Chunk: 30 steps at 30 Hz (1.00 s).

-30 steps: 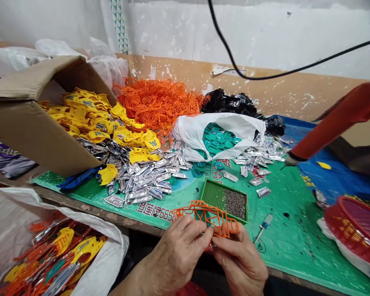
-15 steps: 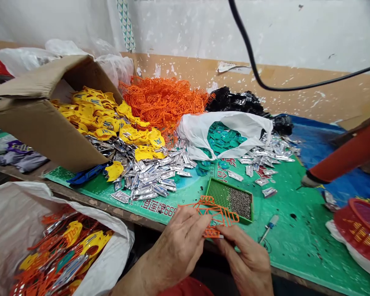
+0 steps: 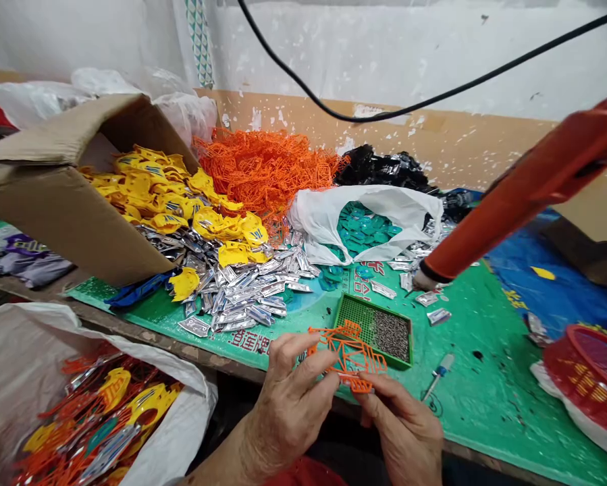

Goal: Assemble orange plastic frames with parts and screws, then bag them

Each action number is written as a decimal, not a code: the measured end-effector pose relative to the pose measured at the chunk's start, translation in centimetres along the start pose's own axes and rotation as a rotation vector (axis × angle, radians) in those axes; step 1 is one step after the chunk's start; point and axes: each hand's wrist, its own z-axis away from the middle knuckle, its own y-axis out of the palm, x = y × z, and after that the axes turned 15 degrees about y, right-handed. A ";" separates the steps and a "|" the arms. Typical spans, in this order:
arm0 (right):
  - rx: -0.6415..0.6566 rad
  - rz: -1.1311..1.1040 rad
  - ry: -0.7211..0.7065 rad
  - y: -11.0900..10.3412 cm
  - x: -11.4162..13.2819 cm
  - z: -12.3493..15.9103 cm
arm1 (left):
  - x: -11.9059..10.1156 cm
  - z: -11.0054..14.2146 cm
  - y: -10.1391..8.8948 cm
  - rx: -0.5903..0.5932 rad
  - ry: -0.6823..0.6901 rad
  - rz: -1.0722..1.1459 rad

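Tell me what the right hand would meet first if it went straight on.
The orange plastic lattice piece: the right hand points up and left, its fingertips seemingly already on it, though depth is hard to judge.

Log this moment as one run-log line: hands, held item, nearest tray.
Left hand | right hand | both grip orange plastic lattice frame | near green perforated tray

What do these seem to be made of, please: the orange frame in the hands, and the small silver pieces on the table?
The orange frame looks like moulded plastic: thin, even bars with a matte finish, holding their shape. The silver pieces look like metal or metal-coated plastic, with a bright, reflective finish; the look alone cannot settle which.
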 end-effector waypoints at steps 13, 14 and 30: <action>-0.068 0.230 -0.267 0.2 -2.5 0.0 | -0.1 1.6 0.6 -0.056 -0.064 -0.144; -0.069 0.246 -0.287 0.3 -2.5 0.0 | -0.1 1.6 0.6 -0.050 -0.079 -0.151; -0.155 0.428 -0.541 0.6 -1.6 -1.1 | 0.8 0.5 0.7 -0.044 -0.105 0.093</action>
